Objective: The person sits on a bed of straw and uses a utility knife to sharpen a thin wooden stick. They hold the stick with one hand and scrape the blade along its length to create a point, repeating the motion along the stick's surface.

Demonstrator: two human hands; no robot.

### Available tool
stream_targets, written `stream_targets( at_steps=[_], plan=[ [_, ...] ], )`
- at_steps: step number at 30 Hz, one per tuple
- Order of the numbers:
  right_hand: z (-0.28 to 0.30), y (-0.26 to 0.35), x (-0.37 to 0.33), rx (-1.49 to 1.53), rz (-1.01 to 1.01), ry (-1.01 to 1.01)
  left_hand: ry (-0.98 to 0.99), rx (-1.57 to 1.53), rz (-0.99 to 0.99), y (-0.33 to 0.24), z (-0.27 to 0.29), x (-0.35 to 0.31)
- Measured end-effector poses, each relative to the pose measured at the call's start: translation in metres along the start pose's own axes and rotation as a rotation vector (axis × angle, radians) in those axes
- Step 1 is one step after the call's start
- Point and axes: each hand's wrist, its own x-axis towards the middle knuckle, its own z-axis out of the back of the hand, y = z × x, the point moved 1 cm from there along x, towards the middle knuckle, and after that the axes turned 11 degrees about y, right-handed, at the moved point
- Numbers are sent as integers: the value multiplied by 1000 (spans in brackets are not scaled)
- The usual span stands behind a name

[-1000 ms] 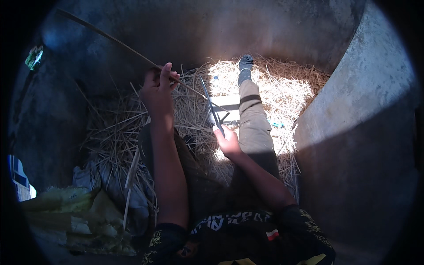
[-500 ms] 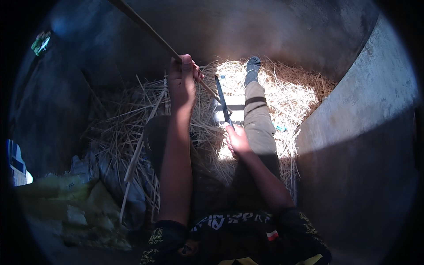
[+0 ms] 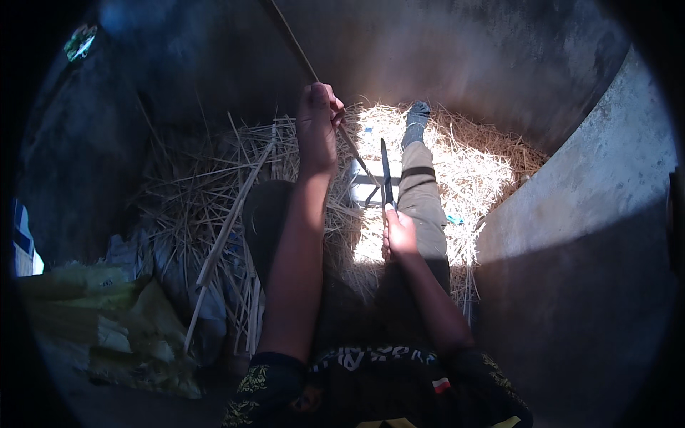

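Note:
My left hand (image 3: pixel 317 132) is closed around a long, thin wooden stick (image 3: pixel 291 37), which slants from the top of the view down past my fist. The stick's lower end reaches a white block (image 3: pixel 364 173) lying between my legs. In my right hand (image 3: pixel 400 232) is a knife (image 3: pixel 386 167), its handle covered by my fingers. The dark, narrow blade points away from me, almost upright in view, just right of the stick's lower end. Whether blade and stick touch, I cannot tell.
Pale shavings and thin strips (image 3: pixel 481 160) cover the floor around my outstretched leg (image 3: pixel 421 185). Longer strips (image 3: pixel 221 242) lie in a heap to the left. A yellowish sack (image 3: pixel 135 321) is at the lower left. Grey walls (image 3: pixel 585 200) curve closely around me.
My left hand has shifted right, and the stick now stands steeper. The knife has moved right and turned from leaning left to nearly upright.

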Motion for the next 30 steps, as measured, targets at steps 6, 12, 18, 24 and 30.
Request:
stream_targets(
  at_steps=[6, 12, 18, 24, 30],
  plan=[
    [-9, 35, -35, 326, 617, -35, -52, 13, 20, -4, -20, -8],
    [-14, 14, -18, 204, 101, 267, 6, -31, 131, -8, -37, -12],
    [1, 22, -19, 264, -18, 197, 158, 129, 172, -13, -30, -11],
    [-22, 24, -31, 369, 382, 22, -37, 45, -81, 8, -25, -24],
    [-15, -13, 2, -186, 152, 90, -166, -19, -85, 13, -24, -20]
  ],
)
